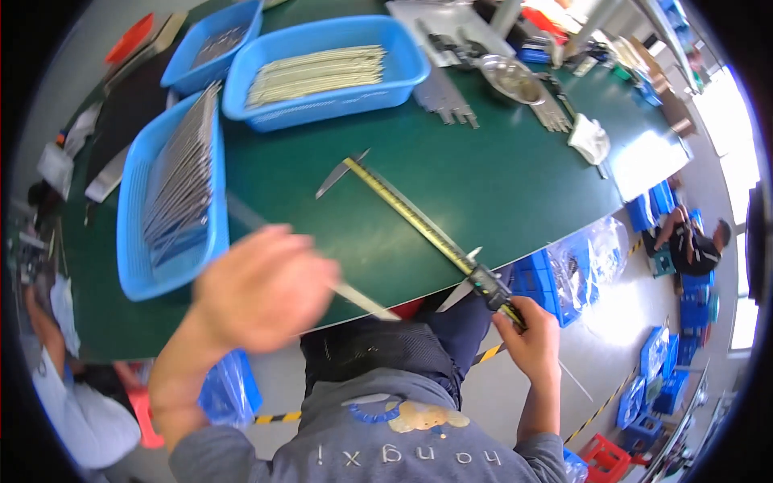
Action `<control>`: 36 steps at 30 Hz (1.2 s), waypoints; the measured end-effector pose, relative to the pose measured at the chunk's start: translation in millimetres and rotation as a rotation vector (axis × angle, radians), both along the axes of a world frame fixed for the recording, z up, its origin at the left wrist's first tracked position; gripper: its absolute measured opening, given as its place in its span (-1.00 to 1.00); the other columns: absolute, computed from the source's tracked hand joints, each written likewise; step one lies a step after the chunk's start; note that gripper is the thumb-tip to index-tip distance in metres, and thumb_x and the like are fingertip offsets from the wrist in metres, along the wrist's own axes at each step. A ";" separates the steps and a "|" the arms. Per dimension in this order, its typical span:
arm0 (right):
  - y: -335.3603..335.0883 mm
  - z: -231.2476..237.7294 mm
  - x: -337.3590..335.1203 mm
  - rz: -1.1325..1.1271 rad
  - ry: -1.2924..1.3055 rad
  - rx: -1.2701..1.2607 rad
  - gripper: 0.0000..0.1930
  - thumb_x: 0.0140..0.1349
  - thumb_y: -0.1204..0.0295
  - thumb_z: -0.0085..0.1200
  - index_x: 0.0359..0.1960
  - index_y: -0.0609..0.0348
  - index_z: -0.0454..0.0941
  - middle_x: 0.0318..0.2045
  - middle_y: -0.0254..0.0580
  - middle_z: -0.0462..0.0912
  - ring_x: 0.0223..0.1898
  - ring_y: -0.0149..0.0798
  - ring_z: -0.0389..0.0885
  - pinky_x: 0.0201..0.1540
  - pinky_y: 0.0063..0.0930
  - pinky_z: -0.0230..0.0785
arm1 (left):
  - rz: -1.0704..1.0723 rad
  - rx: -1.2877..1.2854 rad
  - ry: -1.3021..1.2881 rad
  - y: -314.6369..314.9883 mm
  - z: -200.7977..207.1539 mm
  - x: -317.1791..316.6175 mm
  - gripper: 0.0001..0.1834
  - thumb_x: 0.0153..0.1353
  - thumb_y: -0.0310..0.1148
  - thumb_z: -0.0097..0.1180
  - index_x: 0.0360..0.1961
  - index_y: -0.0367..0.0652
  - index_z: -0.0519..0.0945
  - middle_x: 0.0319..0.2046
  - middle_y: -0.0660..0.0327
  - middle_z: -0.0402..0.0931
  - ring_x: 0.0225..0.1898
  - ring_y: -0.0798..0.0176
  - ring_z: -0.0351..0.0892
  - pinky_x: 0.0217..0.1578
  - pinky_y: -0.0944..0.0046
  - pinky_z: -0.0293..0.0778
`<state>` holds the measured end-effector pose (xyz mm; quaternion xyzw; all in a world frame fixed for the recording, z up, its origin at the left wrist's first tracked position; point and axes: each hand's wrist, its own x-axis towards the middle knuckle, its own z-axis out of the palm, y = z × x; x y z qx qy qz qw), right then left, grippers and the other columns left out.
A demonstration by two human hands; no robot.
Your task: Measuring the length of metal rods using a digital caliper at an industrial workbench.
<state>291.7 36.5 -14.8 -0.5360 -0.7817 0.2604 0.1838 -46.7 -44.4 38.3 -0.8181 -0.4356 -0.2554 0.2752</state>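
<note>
My right hand [531, 334] is closed around the display end of a digital caliper [415, 217]. The caliper slants away over the green table, its jaws spread wide apart. Blurred by motion, my left hand [266, 290] is at the table's front edge, closed on a thin flat strip [366, 301]. That pale strip sticks out on both sides of the hand, its near end pointing toward the caliper's sliding jaw. Beside the left hand stands a blue basket [133, 233] of thin metal rods [181, 181].
A second blue basket [338, 105] holds pale strips [322, 72]. Behind it is a smaller blue bin [181, 72]. A metal bowl [513, 78], flat strips [445, 97] and a white cloth [590, 141] lie at the back right. People sit at both sides.
</note>
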 end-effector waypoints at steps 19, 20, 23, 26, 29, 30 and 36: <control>-9.6 0.1 1.7 0.020 -0.035 0.009 -0.69 -0.02 0.40 0.31 -0.27 0.27 0.53 -0.60 -0.18 0.52 -0.67 -0.37 0.43 -0.56 -0.53 0.28 | -0.198 -0.071 -0.101 50.1 -98.9 48.7 -0.91 -0.10 -0.36 0.11 -0.55 -0.11 0.50 -0.46 0.32 0.35 -0.43 0.35 0.43 -0.23 0.24 0.57; -9.9 0.5 1.2 0.033 -0.034 0.011 -0.70 -0.01 0.41 0.30 -0.26 0.28 0.53 -0.60 -0.17 0.53 -0.66 -0.36 0.44 -0.56 -0.53 0.28 | -0.200 -0.082 -0.106 49.9 -99.2 48.2 -0.91 -0.10 -0.36 0.11 -0.55 -0.11 0.50 -0.46 0.32 0.35 -0.43 0.35 0.43 -0.23 0.24 0.57; -12.5 -1.1 2.4 0.051 -0.027 0.010 -0.70 0.00 0.43 0.27 -0.24 0.27 0.52 -0.58 -0.16 0.54 -0.66 -0.33 0.46 -0.55 -0.52 0.29 | -0.184 -0.131 -0.112 50.5 -98.5 46.9 -0.89 -0.12 -0.36 0.12 -0.54 -0.13 0.51 -0.46 0.30 0.36 -0.42 0.33 0.44 -0.22 0.21 0.57; -12.2 -3.8 1.4 0.052 -0.018 0.004 -0.70 0.01 0.44 0.25 -0.22 0.26 0.51 -0.58 -0.16 0.54 -0.65 -0.33 0.46 -0.55 -0.51 0.29 | -0.222 -0.155 -0.113 52.4 -95.0 44.2 -0.90 -0.09 -0.38 0.13 -0.51 -0.14 0.54 -0.46 0.30 0.38 -0.39 0.30 0.47 -0.19 0.18 0.58; -14.9 -0.1 0.3 0.045 -0.017 0.035 -0.71 0.02 0.45 0.25 -0.22 0.25 0.51 -0.58 -0.16 0.53 -0.65 -0.34 0.47 -0.55 -0.52 0.29 | -0.205 -0.251 -0.085 50.0 -83.8 41.4 -0.83 -0.11 -0.45 0.15 -0.40 -0.16 0.60 -0.37 0.24 0.51 -0.25 0.22 0.57 -0.20 0.22 0.59; -14.0 -1.2 -2.4 0.064 0.006 0.038 -0.71 0.02 0.45 0.25 -0.22 0.25 0.51 -0.58 -0.17 0.53 -0.65 -0.34 0.47 -0.56 -0.52 0.29 | -0.210 -0.238 -0.120 50.1 -85.2 39.7 -0.81 -0.14 -0.46 0.14 -0.40 -0.19 0.59 -0.38 0.23 0.50 -0.26 0.21 0.57 -0.21 0.23 0.59; -17.7 0.4 -5.8 0.054 -0.024 0.049 -0.72 0.02 0.39 0.29 -0.29 0.24 0.52 -0.62 -0.17 0.50 -0.69 -0.32 0.45 -0.60 -0.50 0.27 | -0.203 -0.245 -0.124 49.1 -84.1 38.0 -0.84 -0.14 -0.46 0.17 -0.44 -0.17 0.58 -0.38 0.25 0.51 -0.27 0.24 0.56 -0.22 0.24 0.60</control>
